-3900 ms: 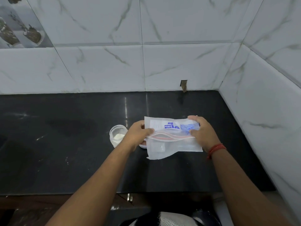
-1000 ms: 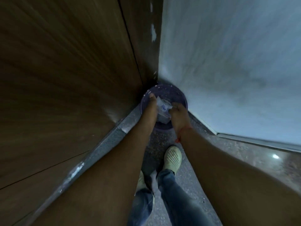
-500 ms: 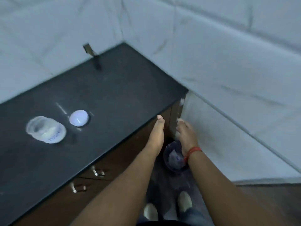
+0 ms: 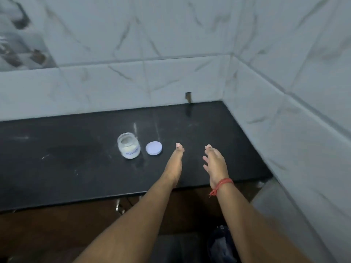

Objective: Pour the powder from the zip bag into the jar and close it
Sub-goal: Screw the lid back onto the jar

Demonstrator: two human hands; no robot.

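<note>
My left hand (image 4: pixel 175 160) and right hand (image 4: pixel 215 165) hover open and empty over bare tabletop (image 4: pixel 218 130) by the front edge. The bag has left my grip; jar (image 4: pixel 129 145) and lid (image 4: pixel 154 148) stand apart.

Glossy black counter (image 4: pixel 76 168); clear jar (image 4: pixel 129 146); marble-look tiles (image 4: pixel 171 44).

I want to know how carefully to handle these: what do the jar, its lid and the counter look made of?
The jar looks like clear glass or hard plastic: white powder shows through its wall, which one is unclear. The lid seems matte, opaque pale plastic, flat and round. The counter looks like polished black stone, since it reflects light in streaks.
</note>
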